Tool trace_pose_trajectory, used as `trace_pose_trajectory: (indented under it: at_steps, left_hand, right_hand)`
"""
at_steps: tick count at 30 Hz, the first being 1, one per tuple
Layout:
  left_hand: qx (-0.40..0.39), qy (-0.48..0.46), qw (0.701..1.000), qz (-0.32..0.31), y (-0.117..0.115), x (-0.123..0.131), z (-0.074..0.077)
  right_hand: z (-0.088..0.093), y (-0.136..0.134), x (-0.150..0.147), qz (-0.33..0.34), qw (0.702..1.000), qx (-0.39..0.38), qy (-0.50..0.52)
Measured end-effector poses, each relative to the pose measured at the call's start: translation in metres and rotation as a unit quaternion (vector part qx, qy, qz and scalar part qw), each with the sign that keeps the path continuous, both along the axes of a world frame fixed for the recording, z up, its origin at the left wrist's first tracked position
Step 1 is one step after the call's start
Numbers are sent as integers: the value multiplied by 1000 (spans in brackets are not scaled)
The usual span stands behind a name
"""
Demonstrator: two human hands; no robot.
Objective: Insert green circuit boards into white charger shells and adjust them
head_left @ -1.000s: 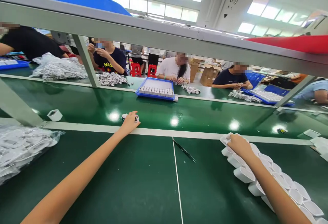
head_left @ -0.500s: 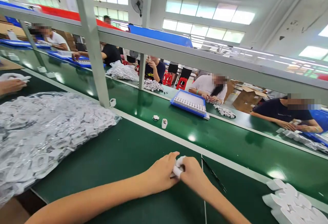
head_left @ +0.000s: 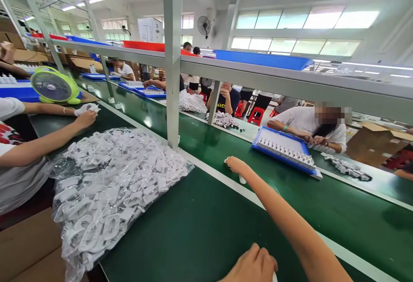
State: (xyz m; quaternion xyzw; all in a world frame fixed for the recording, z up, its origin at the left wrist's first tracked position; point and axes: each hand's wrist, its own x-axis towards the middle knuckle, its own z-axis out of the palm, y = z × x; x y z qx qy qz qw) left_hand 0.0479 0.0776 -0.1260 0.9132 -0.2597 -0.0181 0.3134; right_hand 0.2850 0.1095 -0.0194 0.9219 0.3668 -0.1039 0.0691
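A lime-green electric fan (head_left: 53, 85) stands at the left, a blue tray (head_left: 263, 60) lies on the raised shelf (head_left: 274, 79), and an open cardboard box (head_left: 371, 146) is at the right.

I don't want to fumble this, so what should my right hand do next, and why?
Probably close the grip of your right hand on the small white piece and lift it: that hand is right at it, while your left hand seems to hold another white part.
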Motion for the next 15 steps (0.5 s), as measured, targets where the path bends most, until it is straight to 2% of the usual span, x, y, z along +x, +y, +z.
trace_pose_trajectory:
  at_steps: [4, 6, 8, 11, 15]
  left_hand:
    - [0, -2, 1000, -23, 5, 1, -2]
    - [2, 21, 999, -43, 12, 4, 2]
    - [3, 69, 996, -64, 18, 6, 9]
    - [9, 102, 990, -93, 23, 7, 18]
    - [16, 62, 991, -113, 25, 2, 27]
  right_hand:
    - [-2, 7, 9, -11, 997, 71, 30]
    - [4, 5, 1, -15, 990, 134, 44]
    - [10, -10, -18, -14, 977, 203, 63]
    - [14, -61, -68, -19, 952, 290, 96]
    - [1, -161, -153, -129, 899, 403, 114]
